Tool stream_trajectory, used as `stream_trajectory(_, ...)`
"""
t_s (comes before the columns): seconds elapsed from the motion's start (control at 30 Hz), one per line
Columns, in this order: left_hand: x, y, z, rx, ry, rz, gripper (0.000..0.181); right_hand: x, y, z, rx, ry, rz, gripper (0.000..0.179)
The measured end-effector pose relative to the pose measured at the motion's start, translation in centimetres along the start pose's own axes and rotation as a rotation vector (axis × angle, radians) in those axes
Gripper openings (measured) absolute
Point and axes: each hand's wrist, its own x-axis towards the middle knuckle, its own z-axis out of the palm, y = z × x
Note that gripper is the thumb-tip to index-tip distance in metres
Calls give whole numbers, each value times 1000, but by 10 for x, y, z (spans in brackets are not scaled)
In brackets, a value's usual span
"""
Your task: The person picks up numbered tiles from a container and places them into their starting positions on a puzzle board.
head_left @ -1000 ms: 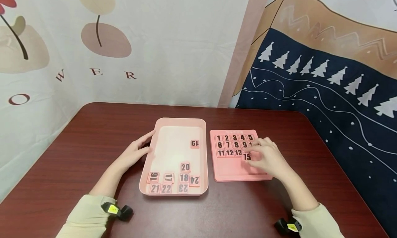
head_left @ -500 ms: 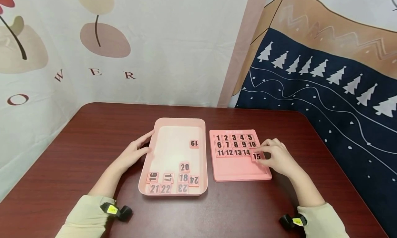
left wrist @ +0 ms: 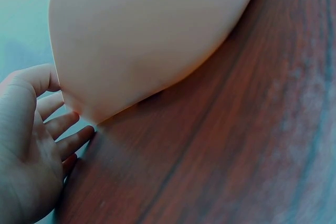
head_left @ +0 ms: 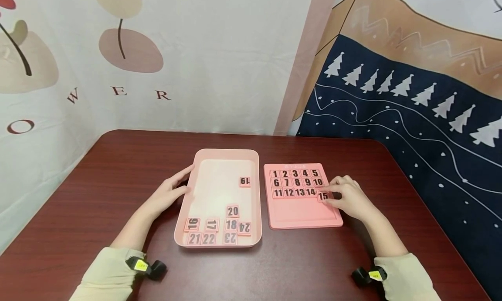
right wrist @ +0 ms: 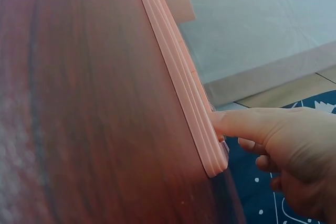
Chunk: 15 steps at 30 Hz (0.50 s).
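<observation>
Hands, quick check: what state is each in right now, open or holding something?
Left hand: open, touching the left side of the pink tray.
Right hand: pinching the 15 tile.

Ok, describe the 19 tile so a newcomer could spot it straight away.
On the brown table, find the pale pink tray, left of the pink number board. Inside, by its right wall and beyond the middle, lies the 19 tile, upside down in the head view. It sits alone, while the tray's other tiles cluster toward the near end.
</observation>
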Motion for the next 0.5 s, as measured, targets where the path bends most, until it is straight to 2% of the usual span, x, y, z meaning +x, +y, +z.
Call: stream_trajectory(0.5,0,1,0,5,2,-3,63,3,5,8,21,91,32,27)
